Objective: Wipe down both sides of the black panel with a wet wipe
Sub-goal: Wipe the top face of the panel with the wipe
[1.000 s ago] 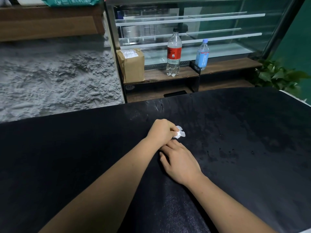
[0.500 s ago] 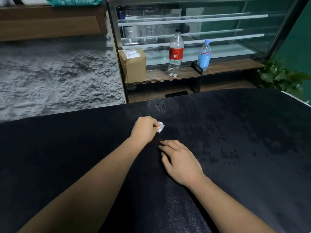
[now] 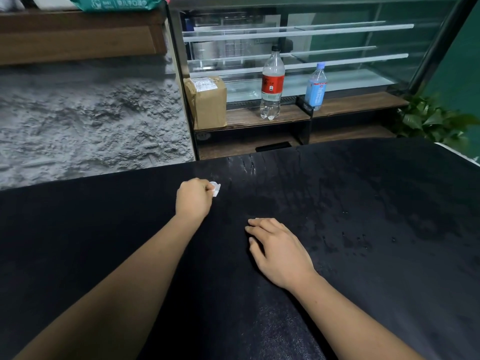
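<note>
The left hand [image 3: 193, 200] grips the balled wipe [image 3: 215, 188] on the panel [image 3: 363, 203]; the right hand [image 3: 279, 252] rests flat, steadying. Overlapping strokes would likely clean best.

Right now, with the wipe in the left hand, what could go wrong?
The crumpled white wet wipe, pinched in the left hand, covers little, so patches of the large black panel may be missed. The right hand, resting flat on it, may leave prints. Droplets may dry streaky.
</note>
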Motion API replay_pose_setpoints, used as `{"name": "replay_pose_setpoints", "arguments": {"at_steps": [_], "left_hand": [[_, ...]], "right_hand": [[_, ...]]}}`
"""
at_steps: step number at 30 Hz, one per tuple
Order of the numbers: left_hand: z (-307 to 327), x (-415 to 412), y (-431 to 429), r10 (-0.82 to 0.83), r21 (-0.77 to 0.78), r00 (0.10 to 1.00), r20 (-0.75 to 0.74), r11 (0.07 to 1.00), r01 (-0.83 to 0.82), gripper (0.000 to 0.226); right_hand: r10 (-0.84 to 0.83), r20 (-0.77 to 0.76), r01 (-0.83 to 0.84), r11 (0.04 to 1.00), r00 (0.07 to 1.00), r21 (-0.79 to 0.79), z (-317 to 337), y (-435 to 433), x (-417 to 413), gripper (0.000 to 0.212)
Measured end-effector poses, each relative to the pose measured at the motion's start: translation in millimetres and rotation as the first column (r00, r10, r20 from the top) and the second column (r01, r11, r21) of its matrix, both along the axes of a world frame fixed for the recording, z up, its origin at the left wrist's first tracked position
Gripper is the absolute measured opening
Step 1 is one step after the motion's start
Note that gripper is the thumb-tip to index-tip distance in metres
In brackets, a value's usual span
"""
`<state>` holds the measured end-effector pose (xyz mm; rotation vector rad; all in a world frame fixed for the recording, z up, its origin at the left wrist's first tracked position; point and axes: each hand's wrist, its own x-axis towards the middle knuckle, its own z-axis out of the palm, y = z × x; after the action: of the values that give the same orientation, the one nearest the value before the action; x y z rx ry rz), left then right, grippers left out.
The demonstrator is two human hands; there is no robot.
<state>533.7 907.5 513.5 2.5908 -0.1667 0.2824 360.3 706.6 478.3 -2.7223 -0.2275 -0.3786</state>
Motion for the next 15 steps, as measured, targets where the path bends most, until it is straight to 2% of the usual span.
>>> {"name": "replay_pose_setpoints", "arguments": {"at_steps": [5,15], "left_hand": [[-1.2,-6.3,-22.0,0.022,-0.041,0.999,0.035,0.999,-0.021,0.022],[-0.9,-17.1,-83.5,-0.144,0.014,0.989,0.046,0.990,0.143,0.029]], "right_hand": [[-0.001,0.000,0.001,1.000,1.000,-0.008,0.1,1.0,0.0,0.044],[0.023,-0.018,-0.023,1.000,1.000,-0.013,4.6,0.8,0.2,0.045]]}}
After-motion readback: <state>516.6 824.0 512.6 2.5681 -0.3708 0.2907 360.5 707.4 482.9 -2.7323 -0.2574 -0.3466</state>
